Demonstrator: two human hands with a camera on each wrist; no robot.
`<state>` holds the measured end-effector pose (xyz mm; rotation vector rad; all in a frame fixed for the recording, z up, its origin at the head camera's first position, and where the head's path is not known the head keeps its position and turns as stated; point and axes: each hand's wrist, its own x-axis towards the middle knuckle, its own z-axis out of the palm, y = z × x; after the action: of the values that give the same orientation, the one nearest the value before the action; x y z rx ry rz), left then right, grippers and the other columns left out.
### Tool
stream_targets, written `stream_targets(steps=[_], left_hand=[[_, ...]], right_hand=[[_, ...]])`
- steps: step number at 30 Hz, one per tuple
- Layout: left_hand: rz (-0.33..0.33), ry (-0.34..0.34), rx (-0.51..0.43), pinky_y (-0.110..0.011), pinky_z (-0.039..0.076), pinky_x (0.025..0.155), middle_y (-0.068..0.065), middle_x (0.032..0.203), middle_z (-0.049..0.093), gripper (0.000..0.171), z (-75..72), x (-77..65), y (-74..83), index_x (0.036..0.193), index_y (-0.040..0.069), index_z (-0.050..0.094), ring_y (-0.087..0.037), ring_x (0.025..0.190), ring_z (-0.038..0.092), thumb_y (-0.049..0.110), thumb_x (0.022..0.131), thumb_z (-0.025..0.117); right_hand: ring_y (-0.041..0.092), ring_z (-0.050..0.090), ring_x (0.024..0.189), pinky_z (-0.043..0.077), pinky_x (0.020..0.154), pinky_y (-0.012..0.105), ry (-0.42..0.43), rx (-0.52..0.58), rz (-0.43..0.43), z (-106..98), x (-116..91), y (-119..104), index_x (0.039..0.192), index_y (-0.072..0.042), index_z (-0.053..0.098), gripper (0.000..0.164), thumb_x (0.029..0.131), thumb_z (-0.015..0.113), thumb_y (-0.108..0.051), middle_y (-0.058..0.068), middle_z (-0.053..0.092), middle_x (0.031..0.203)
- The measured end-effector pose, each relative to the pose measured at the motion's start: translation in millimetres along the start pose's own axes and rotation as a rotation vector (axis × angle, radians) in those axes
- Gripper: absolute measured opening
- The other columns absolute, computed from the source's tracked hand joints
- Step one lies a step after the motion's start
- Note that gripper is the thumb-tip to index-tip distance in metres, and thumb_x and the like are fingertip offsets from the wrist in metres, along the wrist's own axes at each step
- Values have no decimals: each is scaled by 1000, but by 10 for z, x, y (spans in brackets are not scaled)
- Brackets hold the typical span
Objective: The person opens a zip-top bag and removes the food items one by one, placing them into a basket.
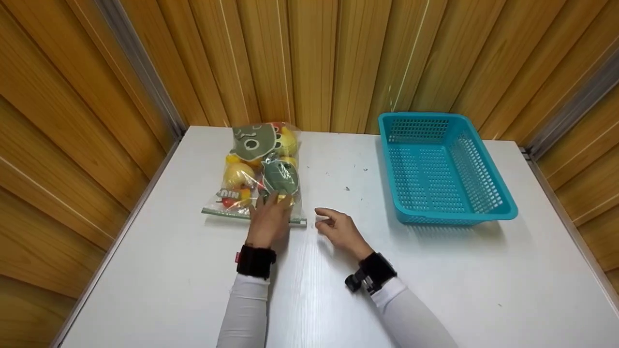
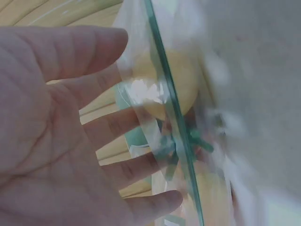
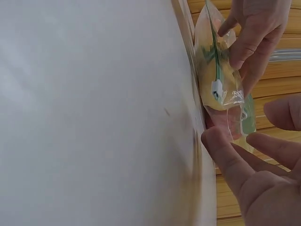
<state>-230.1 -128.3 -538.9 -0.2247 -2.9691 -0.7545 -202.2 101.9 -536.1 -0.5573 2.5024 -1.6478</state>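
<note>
"One clear, green-printed plastic zip bag (image 1: 280,175) of fruit-shaped pieces (image 1: 237,175), scene left. How held?"

"Left hand (image 1: 268,220), fingers spread, rests on its near end, presumably steadying it; right hand (image 1: 341,231), fingers apart, holds nothing, near the white slider (image 3: 216,88)."

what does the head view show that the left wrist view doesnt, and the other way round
Only the head view shows the teal perforated plastic basket, the right hand, and the black wrist straps worn over both sleeves.

Only the left wrist view shows the palm side of the left hand; from the head camera, its back is visible.

Both show that hand at the clear zip bag, the bag's green seal strip, rounded yellow pieces inside, and wood-grain panels.
</note>
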Motion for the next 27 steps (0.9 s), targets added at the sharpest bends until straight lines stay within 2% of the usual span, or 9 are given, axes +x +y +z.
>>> stream_targets(steps=[2,4,8,11,15,17,20,23,27], left_hand=[[34,31,-5,-88,25,123,-19,163,57,43,125,37,-61,152,27,68,-62,154,40,27,109,62],[64,37,-1,-86,25,123,-18,161,58,41,187,55,-70,148,28,71,-61,151,43,25,108,63],[97,18,-29,-84,22,125,-17,160,58,40,229,60,-21,136,27,77,-60,148,43,12,102,65],[118,9,-44,-84,23,126,-16,160,57,42,243,60,18,124,27,80,-59,149,43,2,96,62],[150,4,-62,-86,26,122,-13,160,57,47,278,59,59,121,27,82,-56,150,44,-3,91,61],[171,3,-73,-87,29,120,-12,159,57,50,291,59,84,124,28,82,-54,148,45,-4,91,61],[205,-7,-94,-85,32,119,-12,160,58,52,299,56,118,129,26,81,-54,146,47,-4,92,63],[235,-23,-98,-81,35,118,-13,161,58,52,307,48,146,132,26,80,-53,144,49,-3,92,64],[274,-63,-112,-77,36,122,-13,162,57,58,324,42,172,137,27,77,-50,146,49,-3,89,63]], right_hand=[[51,77,112,67,92,41,-7,-1,8,-10,1,4,143,17,61,44,103,64,-2,40,66,142],[51,77,110,67,89,37,-7,-8,25,-20,3,6,142,17,62,43,103,65,-1,39,67,140],[51,78,106,67,85,33,0,-4,50,-38,8,15,142,18,62,43,102,65,1,40,68,138],[52,78,104,65,80,25,3,8,64,-52,13,29,142,19,60,44,101,64,4,41,67,138],[49,78,106,57,73,16,23,-15,91,-76,15,47,142,18,61,45,99,64,5,39,69,136],[48,77,109,59,74,19,38,-35,104,-88,15,50,141,18,62,45,97,63,5,37,72,134],[47,77,110,66,85,33,53,-75,113,-104,17,51,139,16,64,45,94,64,6,34,76,126],[45,78,106,66,93,44,60,-110,122,-117,19,50,136,15,66,47,90,66,6,31,79,118],[36,75,97,63,88,40,50,-203,133,-124,20,45,132,14,68,50,82,73,7,25,78,108]])
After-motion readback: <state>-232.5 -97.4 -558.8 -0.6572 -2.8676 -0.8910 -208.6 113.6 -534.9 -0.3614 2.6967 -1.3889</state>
